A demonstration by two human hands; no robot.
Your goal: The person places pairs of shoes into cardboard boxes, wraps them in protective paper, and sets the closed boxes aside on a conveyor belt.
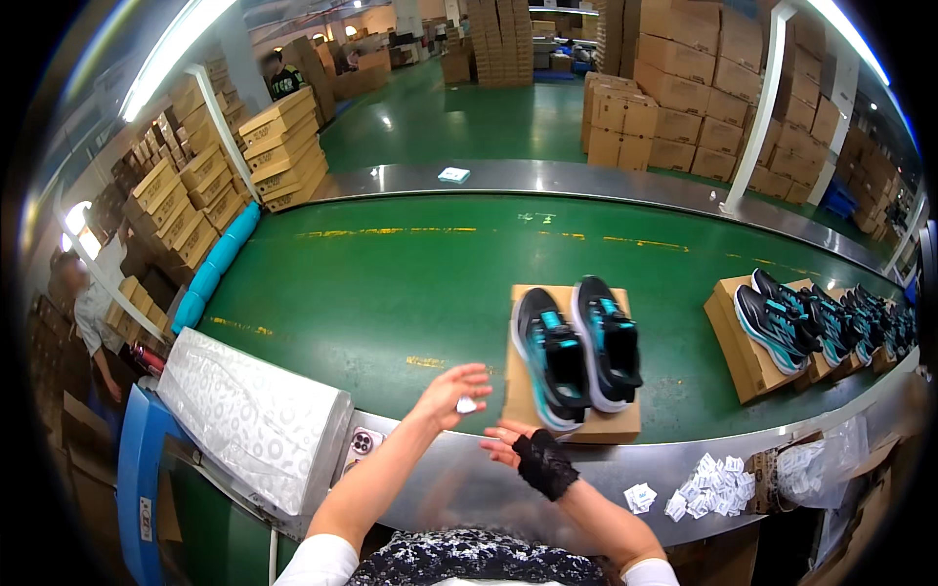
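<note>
Two shoes (549,356) on carton (618,428), sachets (801,469) in box (765,481), left hand (447,393) holding sachet (466,404), right (537,459) open

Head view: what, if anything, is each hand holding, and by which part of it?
The left hand holds a small white packet at its palm side; which part is gripped cannot be told. The right hand appears empty.

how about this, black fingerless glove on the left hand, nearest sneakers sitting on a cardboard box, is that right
Not quite: the head view shows the black fingerless glove on the right hand, not the left hand. The nearest sneakers do sit on a cardboard box.
</note>
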